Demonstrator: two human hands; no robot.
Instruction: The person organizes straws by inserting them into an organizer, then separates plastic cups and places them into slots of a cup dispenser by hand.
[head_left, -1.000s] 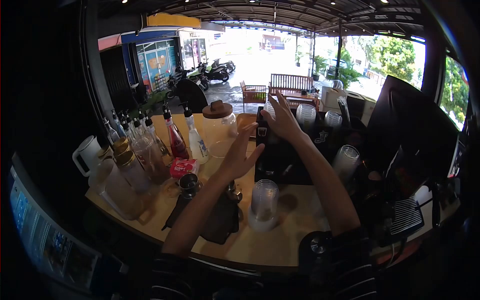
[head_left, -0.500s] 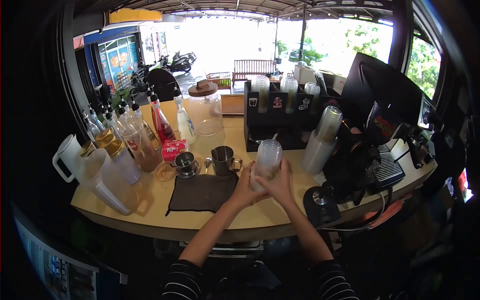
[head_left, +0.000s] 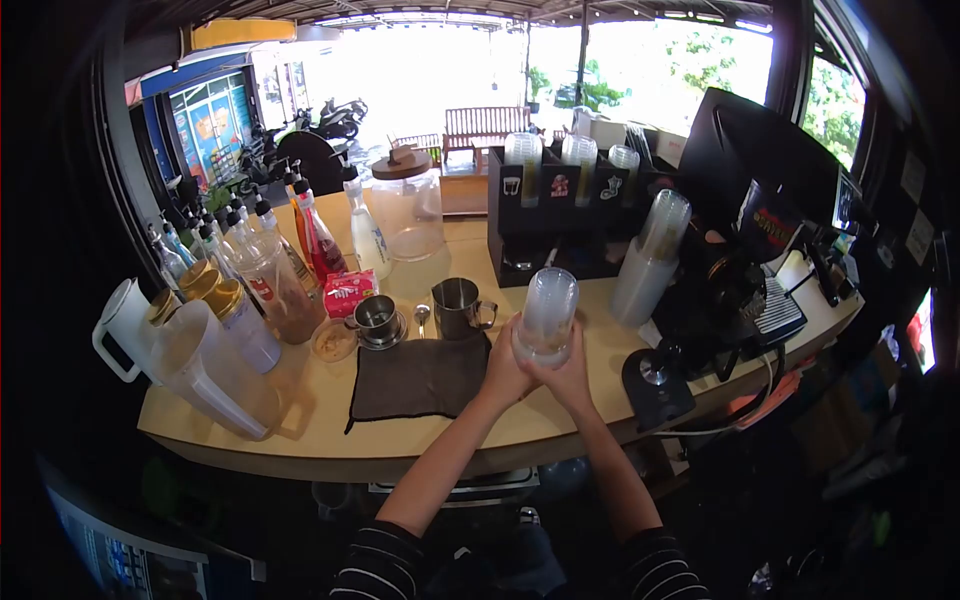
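Both of my hands are wrapped round the lower part of a stack of clear plastic cups point(head_left: 550, 308), which stands upside down at the counter's front. My left hand point(head_left: 507, 366) is on its left side and my right hand point(head_left: 568, 376) on its right. Left of them lies a dark folded cloth point(head_left: 415, 381). Behind the cloth are a metal pitcher point(head_left: 458, 308), a spoon point(head_left: 422, 321) and a small metal cup on a saucer point(head_left: 378, 321). Another cup stack point(head_left: 645, 275) stands to the right of my hands.
A black organizer point(head_left: 550, 225) with cups is at the back. Pump bottles point(head_left: 318, 235), a lidded glass jar point(head_left: 408, 212) and a plastic jug point(head_left: 212, 372) are on the left. An espresso machine point(head_left: 775, 295) and a black tamping stand point(head_left: 655, 385) occupy the right.
My hands have come down from raised and apart above the counter and closed round the cup stack. The camera view has tilted downward and shifted.
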